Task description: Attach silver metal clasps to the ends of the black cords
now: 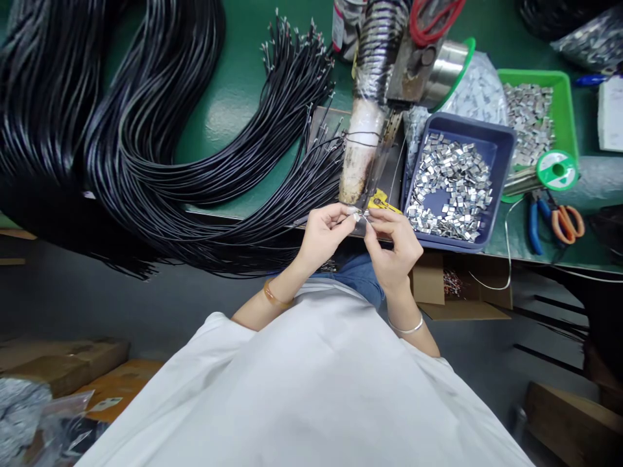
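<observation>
My left hand [325, 235] is closed in a pinch on what looks like the end of a thin black cable. Close beside it, my right hand [393, 245] pinches a tiny silver metal piece [366, 213]. The fingertips of both hands nearly meet at the table's front edge, and they hide most of this small work. Just above them hangs the whitish, stained end of a plastic-wrapped hose [363, 139]. A yellow object [382, 200] lies behind my right fingers. Many black cables [219, 175] with stripped ends fan out to the left.
At right, a blue bin [501, 137] holds small metal shells [445, 175]; a green bin [567, 97] behind holds more. Solder spools [557, 170], blue-handled pliers [534, 227] and orange-handled scissors [568, 225] lie near the edge. A cardboard box [431, 279] stands below.
</observation>
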A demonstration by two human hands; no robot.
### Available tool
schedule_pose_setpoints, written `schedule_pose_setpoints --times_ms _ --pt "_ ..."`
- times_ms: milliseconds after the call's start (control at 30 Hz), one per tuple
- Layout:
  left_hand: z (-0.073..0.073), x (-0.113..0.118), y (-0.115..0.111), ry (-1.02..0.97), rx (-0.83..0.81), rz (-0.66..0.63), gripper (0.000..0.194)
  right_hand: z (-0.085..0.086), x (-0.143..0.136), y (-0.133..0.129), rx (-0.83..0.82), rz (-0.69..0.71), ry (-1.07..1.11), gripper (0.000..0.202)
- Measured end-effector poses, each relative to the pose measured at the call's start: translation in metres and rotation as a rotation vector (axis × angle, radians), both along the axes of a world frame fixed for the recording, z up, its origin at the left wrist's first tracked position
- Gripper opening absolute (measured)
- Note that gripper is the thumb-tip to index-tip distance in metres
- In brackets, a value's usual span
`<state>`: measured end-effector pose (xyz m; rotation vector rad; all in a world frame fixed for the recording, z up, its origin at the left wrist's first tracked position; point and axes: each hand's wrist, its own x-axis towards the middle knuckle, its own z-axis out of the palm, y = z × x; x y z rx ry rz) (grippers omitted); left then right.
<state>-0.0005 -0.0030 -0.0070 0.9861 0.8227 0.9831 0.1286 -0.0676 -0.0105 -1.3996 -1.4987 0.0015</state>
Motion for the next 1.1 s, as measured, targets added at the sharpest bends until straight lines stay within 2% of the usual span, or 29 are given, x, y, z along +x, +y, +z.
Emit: schedule_pose_setpoints --times_ms 433,667,800,1000,1100 --pt "0.0018 -0.0004 0.0006 0.008 -0.007 0.000 0.013 0.0004 -0.0006 -0.0013 -0.022 0.003 0.031 0.011" --pt "0.0019 -0.0023 -0.0005 0.020 -0.007 0.001 0.015 -0.0019 -0.0005 -0.0017 0.002 0.014 0.022 0.011" --pt "-0.0011 -0.0038 -0.0008 0.053 -0.021 0.000 0.015 -0.0015 -0.0007 -0.0040 -0.041 -0.004 0.033 0.006" --pt "0.0010 -0.0050 0.0010 -0.035 -0.073 -0.073 0.024 0.0026 -0.0009 -0.0029 -0.127 0.004 0.162 0.005" --pt "0.0011 -0.0041 0.0019 -0.039 -0.080 -0.067 0.028 0.0026 -0.0005 -0.0015 -0.146 0.008 0.173 0.005"
